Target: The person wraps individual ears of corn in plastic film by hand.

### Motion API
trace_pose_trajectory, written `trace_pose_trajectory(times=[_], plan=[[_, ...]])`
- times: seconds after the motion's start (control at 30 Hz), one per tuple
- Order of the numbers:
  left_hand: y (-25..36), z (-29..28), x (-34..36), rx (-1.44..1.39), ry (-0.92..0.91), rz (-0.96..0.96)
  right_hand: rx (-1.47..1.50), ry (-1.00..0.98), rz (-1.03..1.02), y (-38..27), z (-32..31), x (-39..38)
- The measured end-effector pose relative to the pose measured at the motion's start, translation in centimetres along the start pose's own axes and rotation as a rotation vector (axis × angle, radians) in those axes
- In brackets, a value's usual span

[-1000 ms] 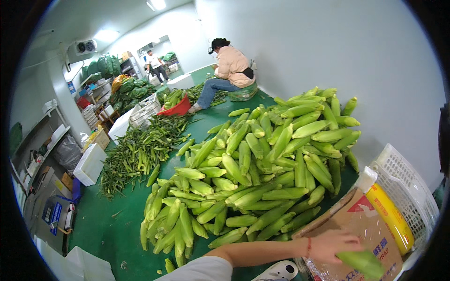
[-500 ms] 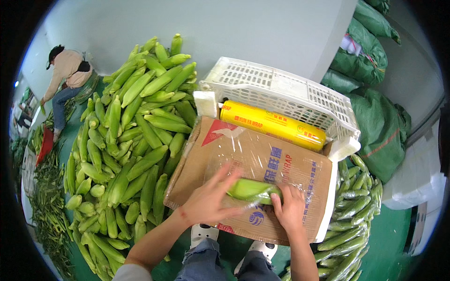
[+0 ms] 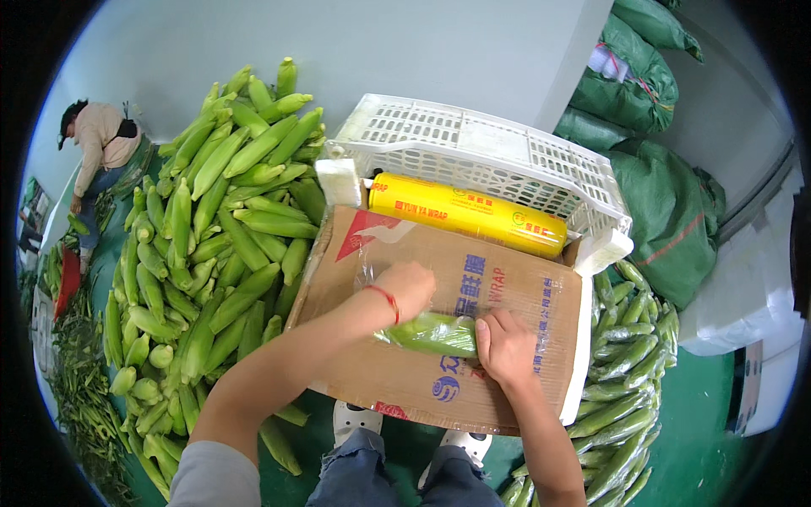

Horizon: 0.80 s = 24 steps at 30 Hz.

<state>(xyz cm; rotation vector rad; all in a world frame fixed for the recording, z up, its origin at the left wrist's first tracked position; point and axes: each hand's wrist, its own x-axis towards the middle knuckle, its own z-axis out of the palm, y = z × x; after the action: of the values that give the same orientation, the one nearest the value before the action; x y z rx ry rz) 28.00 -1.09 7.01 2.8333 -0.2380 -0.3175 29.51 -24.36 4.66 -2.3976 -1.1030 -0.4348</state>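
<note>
An ear of green corn (image 3: 431, 335) lay near the middle of the frame on a sheet of brown cardboard (image 3: 355, 367), clear film glinting over its husk. The right hand (image 3: 507, 342) gripped its right end, thumb pressed against it. The left hand (image 3: 408, 287), a red band at its wrist, was curled closed just above the ear's left part; whether it pinched film could not be told.

The cardboard carried large blue characters, smaller red lettering, a round blue emblem and a red corner patch with a pale shape. Above it, a yellow roll (image 3: 469, 215) bore red print, with a white slatted crate (image 3: 481, 139) behind.

Half a second earlier the left hand had been spread open beside the ear; now its fingers were drawn in, while the right hand kept to the same end.

Unwrapped ears (image 3: 211, 245) were heaped at left, film-wrapped ones (image 3: 621, 380) stacked at lower right. Green sacks (image 3: 667, 220) filled the upper right. At upper left, a person (image 3: 106, 139) bent near a red basin (image 3: 68, 283).
</note>
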Motion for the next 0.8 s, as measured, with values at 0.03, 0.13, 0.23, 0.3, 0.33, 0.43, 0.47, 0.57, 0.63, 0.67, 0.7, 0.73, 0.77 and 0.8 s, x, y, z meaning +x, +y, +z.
trace_pose_trajectory(times=[0.03, 0.13, 0.23, 0.3, 0.33, 0.43, 0.47, 0.57, 0.63, 0.67, 0.7, 0.73, 0.77, 0.8], plan=[[1.5, 0.1, -1.0, 0.034, 0.017, 0.067, -0.029, -0.101, 0.077, -0.1, -0.8, -0.5], [6.6, -0.8, -9.4, -0.225, -0.151, 0.024, -0.008, -0.388, 0.255, -3.2, -3.4, -2.4], [7.6, 3.2, -14.7, -0.122, 0.183, 0.142, 0.155, -0.494, 0.235, -5.0, -4.5, -2.4], [7.3, 3.2, -12.9, 0.007, 0.319, 0.127, 0.198, -0.214, 0.037, -4.5, -3.9, -2.9], [6.7, 2.4, -11.0, 0.072, 0.360, 0.080, 0.150, -0.181, -0.087, -4.7, -4.1, -2.3], [3.3, 1.1, -5.1, -0.069, 0.433, -0.064, -0.052, -0.167, -0.150, -4.1, -2.3, 0.2], [3.6, 0.4, -4.1, -0.163, 0.262, -0.116, -0.073, -0.170, -0.180, -2.6, -2.0, 0.8], [6.4, 2.0, -8.3, -0.124, 0.281, 0.053, 0.082, -0.512, -0.161, -2.5, -2.3, -0.1], [7.0, 3.4, -12.8, -0.166, 0.387, 0.184, 0.125, -0.511, -0.220, -4.4, -3.9, -0.9], [6.5, 3.6, -12.2, -0.125, 0.365, 0.230, 0.127, -0.482, -0.221, -4.1, -3.7, -1.1], [5.6, 3.6, -11.4, -0.083, 0.328, 0.260, 0.151, -0.461, -0.226, -3.7, -3.1, -1.4], [4.1, 3.1, -9.3, -0.127, 0.251, 0.251, 0.100, -0.355, -0.241, -3.4, -2.7, -1.3], [1.9, 2.2, -6.2, -0.156, 0.189, 0.246, 0.044, -0.230, -0.265, -3.0, -2.3, -0.3], [-0.2, 1.4, -3.4, -0.074, 0.276, 0.159, -0.018, -0.099, -0.286, -2.7, -2.1, 0.8]])
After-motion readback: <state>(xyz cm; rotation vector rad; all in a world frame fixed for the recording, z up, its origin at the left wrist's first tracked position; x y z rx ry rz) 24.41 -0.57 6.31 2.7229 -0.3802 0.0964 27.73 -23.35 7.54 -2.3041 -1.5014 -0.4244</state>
